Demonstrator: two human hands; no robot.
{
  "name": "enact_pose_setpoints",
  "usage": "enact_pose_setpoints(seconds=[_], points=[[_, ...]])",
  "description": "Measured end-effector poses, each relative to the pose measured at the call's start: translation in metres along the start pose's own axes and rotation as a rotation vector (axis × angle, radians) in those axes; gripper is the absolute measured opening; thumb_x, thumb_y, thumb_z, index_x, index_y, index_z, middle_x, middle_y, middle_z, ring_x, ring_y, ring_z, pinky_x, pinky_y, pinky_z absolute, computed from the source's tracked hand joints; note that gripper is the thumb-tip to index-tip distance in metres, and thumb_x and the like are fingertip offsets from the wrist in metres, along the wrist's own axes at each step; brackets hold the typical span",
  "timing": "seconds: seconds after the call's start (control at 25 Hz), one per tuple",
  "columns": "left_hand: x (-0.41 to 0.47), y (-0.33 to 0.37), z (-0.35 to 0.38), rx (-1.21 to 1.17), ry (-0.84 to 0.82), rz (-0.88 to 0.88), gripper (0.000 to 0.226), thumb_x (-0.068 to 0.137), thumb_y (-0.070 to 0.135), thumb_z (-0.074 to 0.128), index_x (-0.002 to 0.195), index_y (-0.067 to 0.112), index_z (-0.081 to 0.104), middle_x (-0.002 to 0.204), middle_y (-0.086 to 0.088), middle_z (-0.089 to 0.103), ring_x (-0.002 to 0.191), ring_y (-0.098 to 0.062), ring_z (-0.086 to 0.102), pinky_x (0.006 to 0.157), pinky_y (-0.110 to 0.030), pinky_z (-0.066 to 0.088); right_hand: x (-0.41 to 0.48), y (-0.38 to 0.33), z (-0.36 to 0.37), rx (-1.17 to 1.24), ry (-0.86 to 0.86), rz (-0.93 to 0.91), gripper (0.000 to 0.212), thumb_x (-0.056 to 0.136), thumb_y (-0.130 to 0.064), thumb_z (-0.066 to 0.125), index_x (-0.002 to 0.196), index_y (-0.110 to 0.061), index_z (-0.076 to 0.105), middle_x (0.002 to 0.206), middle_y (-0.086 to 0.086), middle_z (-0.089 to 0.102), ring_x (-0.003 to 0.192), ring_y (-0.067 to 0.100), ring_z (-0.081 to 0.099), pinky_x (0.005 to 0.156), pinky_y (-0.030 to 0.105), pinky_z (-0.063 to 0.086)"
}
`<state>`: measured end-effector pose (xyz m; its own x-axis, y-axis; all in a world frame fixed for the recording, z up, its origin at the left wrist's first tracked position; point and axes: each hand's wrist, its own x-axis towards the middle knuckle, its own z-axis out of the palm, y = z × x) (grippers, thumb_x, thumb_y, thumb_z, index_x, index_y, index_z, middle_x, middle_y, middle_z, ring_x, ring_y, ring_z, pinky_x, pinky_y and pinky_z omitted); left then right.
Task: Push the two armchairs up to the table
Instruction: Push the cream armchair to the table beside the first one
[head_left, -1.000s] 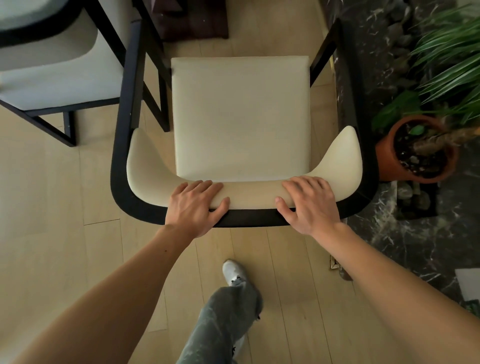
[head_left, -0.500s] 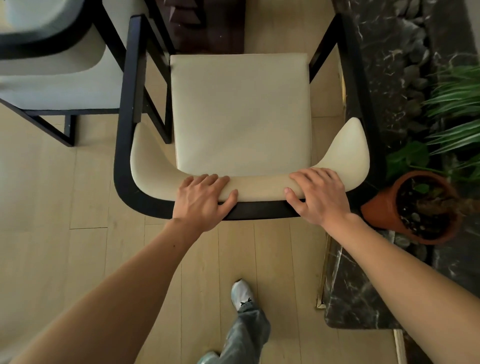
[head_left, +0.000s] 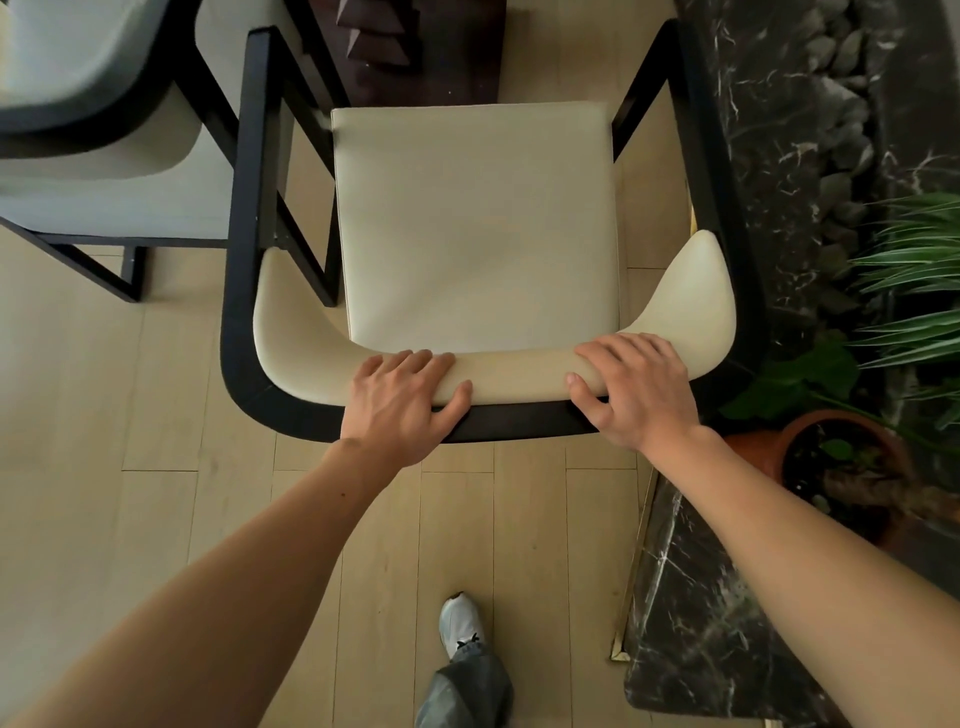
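Note:
A black-framed armchair (head_left: 475, 223) with a cream seat and cream padded backrest stands right below me, its back toward me. My left hand (head_left: 402, 402) grips the top of the backrest left of centre, fingers over the pad and thumb on the black rail. My right hand (head_left: 636, 387) grips the same backrest right of centre. A second armchair (head_left: 98, 171) of the same kind stands at the upper left, its frame close beside the first chair's left arm. A dark table base (head_left: 421, 47) shows at the top centre, just beyond the seat's front edge.
A dark marble ledge (head_left: 691, 613) with pebbles runs along the right side, close to the chair's right arm. On it stand a terracotta pot (head_left: 841, 467) and green plants (head_left: 914, 291). The floor is pale wood planks; my shoe (head_left: 460, 621) is behind the chair.
The chair has slid forward toward the dark table base with both hands holding the backrest. The pot and marble ledge have dropped back toward me on the right; I have stepped forward.

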<state>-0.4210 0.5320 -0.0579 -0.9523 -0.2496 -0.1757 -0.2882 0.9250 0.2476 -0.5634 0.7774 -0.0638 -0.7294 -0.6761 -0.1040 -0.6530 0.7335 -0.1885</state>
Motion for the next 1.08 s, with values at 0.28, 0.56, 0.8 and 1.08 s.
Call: enact_pose_setpoints(seconds=[0.28,0.56,0.8,1.08], points=[[0.027,0.005,-0.006,-0.009,-0.005,-0.018,0.057,0.095,0.057,0.027,0.122,0.022,0.063,0.106,0.004,0.069,0.104,-0.021,0.061,0.095,-0.037,0.038,0.029,0.016,-0.008,-0.013,-0.039,-0.012,0.056,0.094,-0.055,0.032,0.113,-0.017,0.068,0.113,0.005,0.07,0.106,0.029,0.063,0.099,0.044,0.04],[0.061,0.004,-0.01,-0.013,0.002,-0.028,0.058,0.095,0.058,0.027,0.123,0.021,0.064,0.11,0.004,0.069,0.105,-0.021,0.061,0.096,-0.039,0.038,0.063,0.03,-0.017,-0.011,-0.048,-0.03,0.058,0.092,-0.055,0.032,0.114,-0.016,0.069,0.115,0.004,0.07,0.109,0.028,0.062,0.101,0.043,0.038],[0.095,-0.01,-0.02,-0.008,0.022,-0.023,0.055,0.096,0.056,0.032,0.123,0.021,0.065,0.114,0.002,0.07,0.108,-0.022,0.062,0.096,-0.041,0.041,0.1,0.031,-0.017,-0.016,0.015,-0.037,0.052,0.093,-0.052,0.038,0.108,-0.015,0.07,0.108,0.004,0.072,0.1,0.027,0.064,0.096,0.043,0.041],[0.138,-0.032,-0.034,0.0,0.041,-0.007,0.053,0.096,0.054,0.033,0.122,0.021,0.066,0.115,0.002,0.07,0.109,-0.022,0.063,0.094,-0.041,0.044,0.146,0.028,-0.023,-0.016,0.005,-0.031,0.051,0.092,-0.053,0.037,0.104,-0.015,0.07,0.103,0.004,0.072,0.097,0.028,0.064,0.094,0.043,0.042]])
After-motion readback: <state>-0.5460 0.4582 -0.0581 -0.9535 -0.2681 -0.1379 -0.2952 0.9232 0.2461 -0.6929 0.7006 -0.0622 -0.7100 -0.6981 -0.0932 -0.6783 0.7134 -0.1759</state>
